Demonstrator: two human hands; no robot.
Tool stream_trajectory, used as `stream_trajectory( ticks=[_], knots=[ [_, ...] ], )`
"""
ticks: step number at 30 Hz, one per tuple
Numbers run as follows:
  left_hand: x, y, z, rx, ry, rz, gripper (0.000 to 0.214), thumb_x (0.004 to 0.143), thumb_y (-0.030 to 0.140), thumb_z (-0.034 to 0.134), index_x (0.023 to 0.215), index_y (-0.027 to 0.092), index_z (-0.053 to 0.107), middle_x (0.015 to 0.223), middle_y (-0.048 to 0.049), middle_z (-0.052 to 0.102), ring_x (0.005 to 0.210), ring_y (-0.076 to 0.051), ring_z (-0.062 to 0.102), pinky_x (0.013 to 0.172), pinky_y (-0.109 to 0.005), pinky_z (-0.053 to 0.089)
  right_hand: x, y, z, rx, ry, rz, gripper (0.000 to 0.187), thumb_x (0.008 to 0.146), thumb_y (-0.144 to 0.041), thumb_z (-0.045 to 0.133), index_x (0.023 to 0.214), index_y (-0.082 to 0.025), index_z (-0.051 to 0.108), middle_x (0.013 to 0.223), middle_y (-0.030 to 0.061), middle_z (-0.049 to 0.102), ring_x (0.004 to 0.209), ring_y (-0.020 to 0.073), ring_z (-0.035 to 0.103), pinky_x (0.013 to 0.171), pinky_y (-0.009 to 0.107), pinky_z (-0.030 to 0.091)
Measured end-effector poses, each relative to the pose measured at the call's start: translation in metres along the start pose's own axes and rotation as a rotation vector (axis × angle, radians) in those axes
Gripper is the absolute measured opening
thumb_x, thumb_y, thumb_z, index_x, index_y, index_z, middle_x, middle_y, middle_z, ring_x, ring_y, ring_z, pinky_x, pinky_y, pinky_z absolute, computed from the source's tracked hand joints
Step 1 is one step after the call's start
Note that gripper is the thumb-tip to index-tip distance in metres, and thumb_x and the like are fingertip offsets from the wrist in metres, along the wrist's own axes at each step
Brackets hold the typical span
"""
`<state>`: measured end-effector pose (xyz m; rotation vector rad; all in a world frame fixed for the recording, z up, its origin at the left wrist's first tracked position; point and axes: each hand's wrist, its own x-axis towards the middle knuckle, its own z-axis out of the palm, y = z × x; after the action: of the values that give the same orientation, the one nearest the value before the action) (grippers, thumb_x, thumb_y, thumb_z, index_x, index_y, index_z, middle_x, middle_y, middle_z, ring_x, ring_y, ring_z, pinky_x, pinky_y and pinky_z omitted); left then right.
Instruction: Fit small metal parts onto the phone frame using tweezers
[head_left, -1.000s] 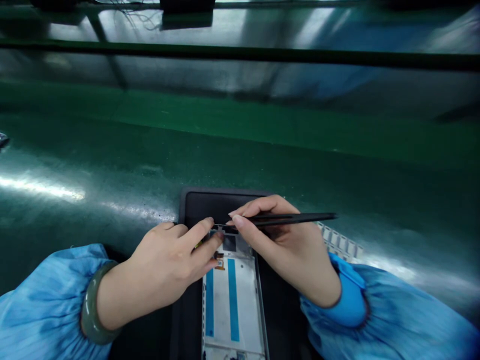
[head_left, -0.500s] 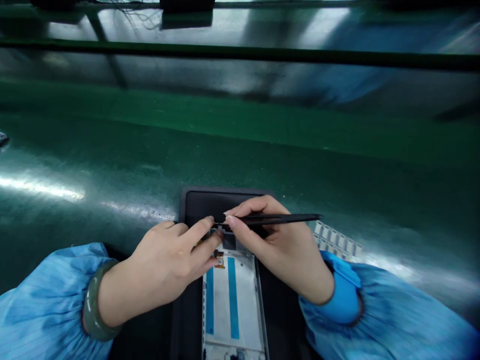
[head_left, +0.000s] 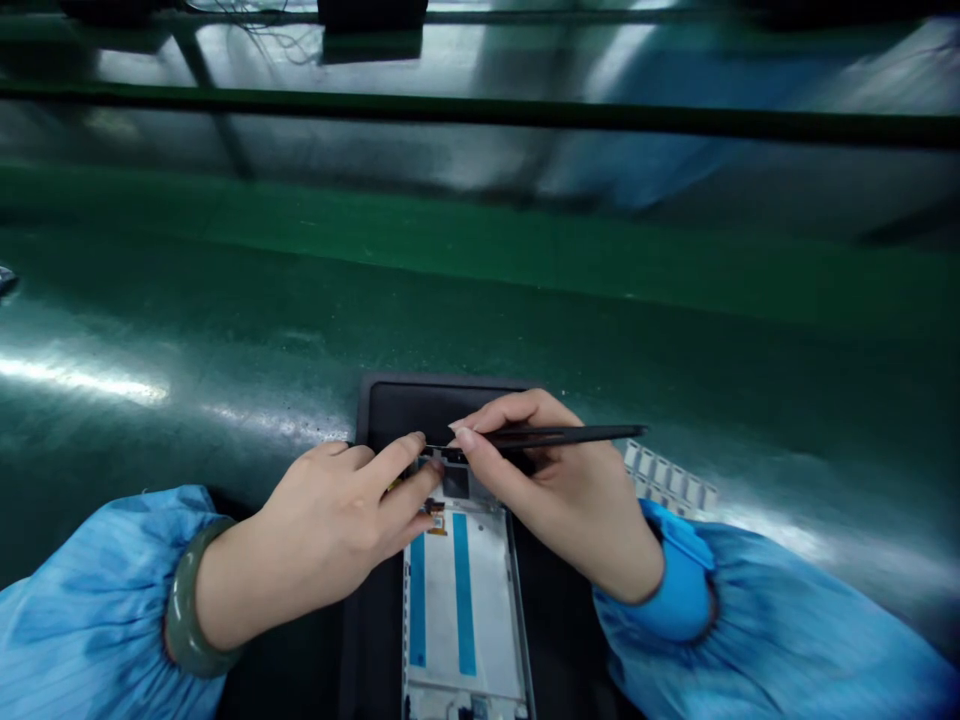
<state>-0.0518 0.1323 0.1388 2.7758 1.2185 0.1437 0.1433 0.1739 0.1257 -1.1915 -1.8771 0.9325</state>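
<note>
A white phone frame (head_left: 491, 610) with two blue strips lies in a black tray (head_left: 397, 405) at the bottom middle. My right hand (head_left: 559, 500) grips black tweezers (head_left: 570, 436), their tip resting at the frame's top edge. My left hand (head_left: 337, 525) rests on the frame's top left corner, with forefinger and thumb pinched close to the tweezers' tip. A small orange connector (head_left: 437, 522) shows just below my left fingertips. Both arms wear blue sleeves, and a green bangle (head_left: 180, 610) sits on my left wrist.
The tray rests on a shiny dark green belt (head_left: 225, 330). A strip of small white labels (head_left: 671, 482) lies just right of my right hand. A green rail (head_left: 480, 110) runs across the far side.
My right hand and the tweezers have drawn slightly left and toward me. My left hand has stayed on the frame's top corner.
</note>
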Motion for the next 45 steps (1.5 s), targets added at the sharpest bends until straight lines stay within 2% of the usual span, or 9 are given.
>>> stream_trajectory(
  ticks=[9,16,26,33,39,45],
  knots=[
    [0.0016,0.0002,-0.0009,-0.008,0.010,-0.001,0.033,0.096,0.035,0.037,0.122,0.018,0.051,0.121,-0.0077,0.055,0.081,-0.022,0.064,0.062,-0.038,0.056,-0.0010,0.0003,0.0012,-0.049,-0.007,-0.047,0.009,0.084,-0.016,0.059,0.085,-0.023,0.054,0.079,-0.0009,0.060,0.071,0.0140,0.062,0.059,0.024,0.051],
    [0.0035,0.0003,-0.0018,-0.011,-0.028,-0.011,0.035,0.096,0.033,0.037,0.126,0.017,0.048,0.122,-0.0078,0.055,0.081,-0.022,0.064,0.058,-0.037,0.056,-0.0009,0.0021,0.0013,-0.035,-0.002,-0.064,0.009,0.084,-0.016,0.059,0.086,-0.023,0.054,0.079,-0.0013,0.061,0.071,0.0130,0.062,0.060,0.023,0.051],
    [0.0031,0.0001,-0.0001,-0.038,-0.021,0.000,0.035,0.096,0.034,0.037,0.123,0.014,0.048,0.125,-0.0099,0.053,0.084,-0.024,0.064,0.063,-0.041,0.057,-0.0030,0.0028,0.0015,-0.071,0.012,-0.103,0.010,0.084,-0.016,0.059,0.087,-0.024,0.054,0.081,-0.0006,0.062,0.075,0.0147,0.063,0.062,0.024,0.051],
    [0.0027,0.0001,0.0015,-0.057,-0.021,0.006,0.035,0.096,0.034,0.038,0.122,0.013,0.048,0.126,-0.0106,0.051,0.091,-0.025,0.063,0.068,-0.041,0.057,-0.0063,0.0032,0.0007,-0.119,-0.012,-0.203,0.014,0.083,-0.014,0.059,0.089,-0.023,0.051,0.084,0.0000,0.062,0.078,0.0151,0.064,0.066,0.026,0.051],
    [0.0019,-0.0004,0.0018,-0.034,-0.006,0.021,0.034,0.096,0.034,0.039,0.121,0.013,0.049,0.125,-0.0116,0.051,0.087,-0.024,0.063,0.066,-0.039,0.056,-0.0085,0.0002,0.0023,-0.221,-0.010,-0.326,0.016,0.081,-0.009,0.059,0.089,-0.020,0.051,0.086,0.0019,0.064,0.080,0.0141,0.064,0.070,0.025,0.051],
    [0.0036,-0.0002,-0.0001,-0.042,-0.040,0.010,0.036,0.096,0.034,0.037,0.124,0.013,0.048,0.128,-0.0109,0.050,0.084,-0.021,0.063,0.067,-0.038,0.056,-0.0087,0.0004,0.0011,-0.165,0.028,-0.253,0.015,0.082,-0.014,0.062,0.088,-0.023,0.052,0.083,0.0012,0.065,0.076,0.0174,0.065,0.065,0.029,0.053]
  ],
)
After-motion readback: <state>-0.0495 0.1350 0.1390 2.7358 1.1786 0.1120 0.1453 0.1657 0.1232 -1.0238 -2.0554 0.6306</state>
